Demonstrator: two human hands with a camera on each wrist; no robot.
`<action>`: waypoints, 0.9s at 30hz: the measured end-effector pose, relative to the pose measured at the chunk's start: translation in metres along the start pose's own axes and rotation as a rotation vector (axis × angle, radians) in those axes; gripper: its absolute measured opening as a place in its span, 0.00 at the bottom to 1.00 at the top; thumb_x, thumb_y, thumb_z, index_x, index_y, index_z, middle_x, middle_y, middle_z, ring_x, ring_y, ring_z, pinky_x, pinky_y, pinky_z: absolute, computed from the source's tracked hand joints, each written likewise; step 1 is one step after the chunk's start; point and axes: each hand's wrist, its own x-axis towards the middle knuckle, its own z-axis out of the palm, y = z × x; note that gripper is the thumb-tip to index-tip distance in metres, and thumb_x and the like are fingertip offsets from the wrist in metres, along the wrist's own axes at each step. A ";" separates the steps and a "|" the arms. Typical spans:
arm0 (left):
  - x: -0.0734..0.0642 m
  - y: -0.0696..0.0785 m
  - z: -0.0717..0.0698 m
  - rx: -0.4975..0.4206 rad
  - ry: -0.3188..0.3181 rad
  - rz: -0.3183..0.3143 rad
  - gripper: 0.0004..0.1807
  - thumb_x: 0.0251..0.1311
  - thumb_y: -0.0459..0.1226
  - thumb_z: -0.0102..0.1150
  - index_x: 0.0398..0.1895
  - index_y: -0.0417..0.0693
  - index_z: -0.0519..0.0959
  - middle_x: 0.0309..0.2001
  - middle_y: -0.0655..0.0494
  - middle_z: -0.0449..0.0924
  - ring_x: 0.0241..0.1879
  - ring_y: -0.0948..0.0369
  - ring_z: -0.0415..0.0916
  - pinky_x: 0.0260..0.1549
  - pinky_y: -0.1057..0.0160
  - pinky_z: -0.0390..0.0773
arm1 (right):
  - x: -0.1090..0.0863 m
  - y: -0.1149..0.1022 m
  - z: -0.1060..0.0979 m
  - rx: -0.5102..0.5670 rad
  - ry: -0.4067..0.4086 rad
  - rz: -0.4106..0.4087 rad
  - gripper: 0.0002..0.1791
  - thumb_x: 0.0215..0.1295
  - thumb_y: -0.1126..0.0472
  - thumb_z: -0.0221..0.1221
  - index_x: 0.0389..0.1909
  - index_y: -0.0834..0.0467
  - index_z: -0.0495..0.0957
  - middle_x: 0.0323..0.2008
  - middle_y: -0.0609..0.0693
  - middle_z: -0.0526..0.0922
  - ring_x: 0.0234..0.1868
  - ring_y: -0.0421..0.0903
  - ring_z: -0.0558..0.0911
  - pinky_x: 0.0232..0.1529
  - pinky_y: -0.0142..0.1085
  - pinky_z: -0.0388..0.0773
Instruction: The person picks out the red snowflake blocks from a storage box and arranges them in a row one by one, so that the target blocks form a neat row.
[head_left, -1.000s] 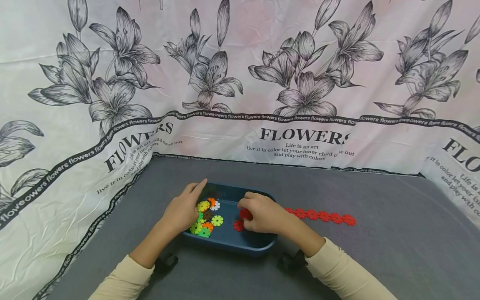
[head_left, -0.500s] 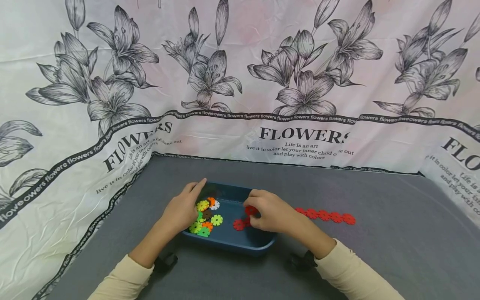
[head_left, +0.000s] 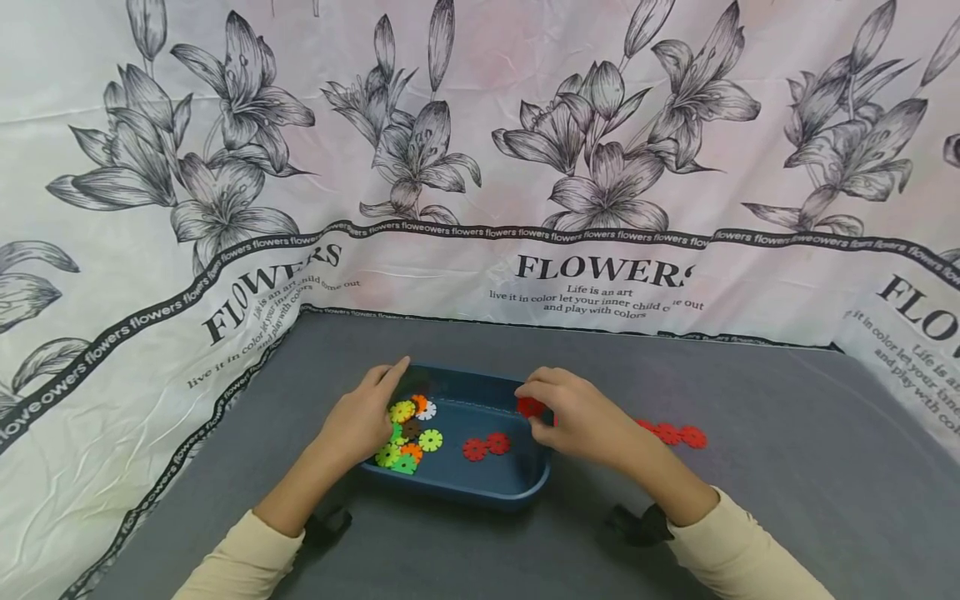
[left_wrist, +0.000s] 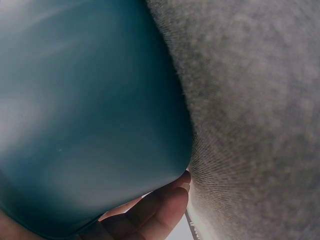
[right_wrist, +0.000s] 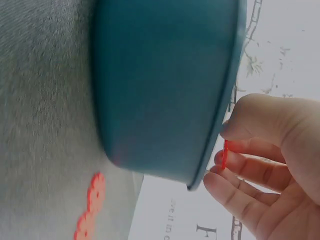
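A dark blue plastic tub (head_left: 457,493) stands on the grey tabletop. My left hand (head_left: 365,421) grips its left rim, and some of those fingers (left_wrist: 167,212) show against the outer wall in the left wrist view. My right hand (head_left: 576,410) pinches a red notched disc (head_left: 529,407) at the tub's right rim. That disc (right_wrist: 224,155) appears edge-on between thumb and fingers in the right wrist view. Inside the tub, two red discs (head_left: 486,446) lie together near the middle. Yellow, green, orange, brown and white discs (head_left: 431,440) are heaped at its left end.
To the right of the tub, a row of joined red discs (head_left: 667,433) lies on the grey tabletop (head_left: 780,467), partly hidden by my right forearm. A flower-printed cloth (head_left: 600,275) hangs behind and along the sides.
My right hand has moved right, from inside the tub to its right rim, carrying a red disc. Two red discs it partly covered now show fully. My left hand stays on the rim.
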 end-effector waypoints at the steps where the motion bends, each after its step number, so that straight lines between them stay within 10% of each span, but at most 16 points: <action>1: 0.000 0.000 0.000 -0.001 0.000 0.002 0.44 0.56 0.20 0.53 0.79 0.47 0.57 0.67 0.37 0.65 0.13 0.62 0.54 0.16 0.63 0.61 | -0.002 0.001 -0.002 -0.002 0.012 0.002 0.16 0.54 0.71 0.66 0.46 0.64 0.84 0.43 0.50 0.80 0.41 0.45 0.77 0.37 0.35 0.80; 27: 0.001 -0.001 0.002 -0.008 -0.002 0.003 0.44 0.56 0.20 0.52 0.79 0.48 0.57 0.67 0.37 0.65 0.12 0.62 0.54 0.14 0.63 0.61 | -0.078 0.042 -0.035 -0.137 0.117 0.065 0.22 0.42 0.77 0.72 0.42 0.62 0.84 0.40 0.50 0.83 0.38 0.46 0.79 0.34 0.39 0.81</action>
